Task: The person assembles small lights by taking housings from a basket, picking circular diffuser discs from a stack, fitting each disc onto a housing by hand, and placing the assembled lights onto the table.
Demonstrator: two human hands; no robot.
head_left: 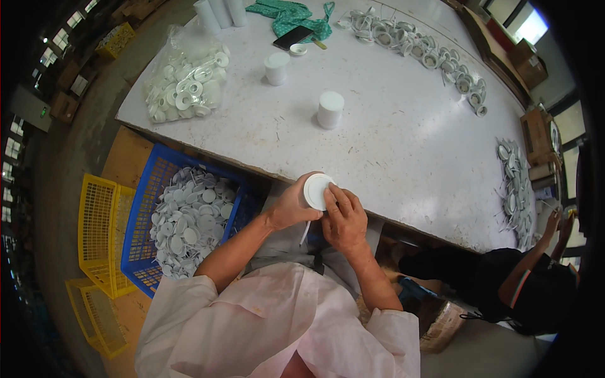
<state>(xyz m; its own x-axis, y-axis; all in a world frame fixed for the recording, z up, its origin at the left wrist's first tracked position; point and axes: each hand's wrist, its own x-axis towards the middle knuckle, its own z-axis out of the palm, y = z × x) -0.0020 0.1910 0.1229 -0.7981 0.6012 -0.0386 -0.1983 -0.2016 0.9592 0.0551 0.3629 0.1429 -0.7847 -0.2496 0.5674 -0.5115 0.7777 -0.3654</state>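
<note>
Just off the table's near edge, my left hand (292, 203) is wrapped round a white round disc-topped piece (317, 191), its flat face turned up. My right hand (345, 217) presses its fingertips on the right side of the same piece. A thin white stem or cord (305, 234) hangs below my hands; where it joins is hidden. At my left, a blue plastic basket (140, 211) is filled with white round discs (189, 217), several showing thin stems. Two short white cylinders, one nearer (331, 110) and one farther (276, 68), stand upright on the table.
On the white table (391, 164) sit a clear bag of white rings (186, 88), a phone (293, 38), a green cloth (296, 17) and white tubes (220, 12). Rows of corded round parts (435, 57) line the far side. Yellow baskets (97, 233) stand left; another person (523, 286) works right.
</note>
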